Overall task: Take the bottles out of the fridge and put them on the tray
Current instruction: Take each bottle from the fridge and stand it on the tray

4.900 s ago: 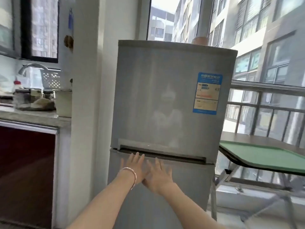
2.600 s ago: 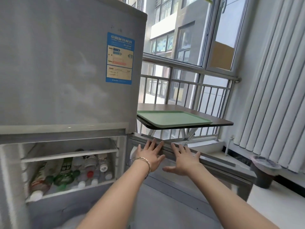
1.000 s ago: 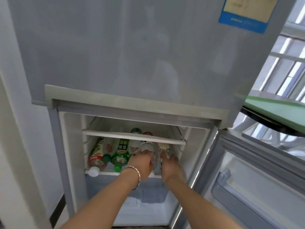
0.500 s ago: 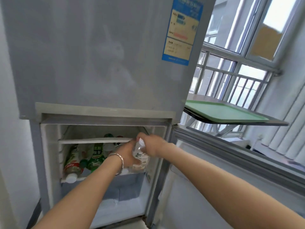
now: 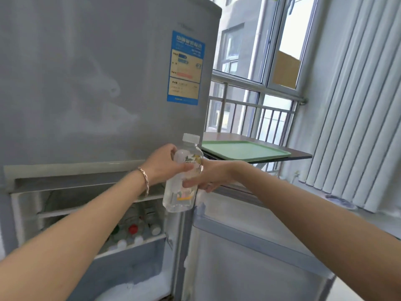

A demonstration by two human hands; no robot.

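Note:
A clear bottle (image 5: 181, 196) with a white cap and a flowered label is held upright in front of the grey fridge (image 5: 97, 83), outside its lower compartment. My left hand (image 5: 167, 166) grips its upper half and my right hand (image 5: 208, 174) wraps its middle from the right. Several more bottles (image 5: 138, 231) lie on the shelf inside the open lower compartment, partly hidden by my left arm. The green tray (image 5: 245, 149) lies bare on a small brown table to the right of the fridge.
The lower fridge door (image 5: 249, 246) stands swung open to the right, below my right arm. A metal railing (image 5: 256, 114) and windows run behind the brown table (image 5: 299, 156). White vertical blinds (image 5: 355, 105) hang at the right.
Both hands have lifted the clear bottle out of the lower compartment and up to the right. It is now upright, nearer the tray.

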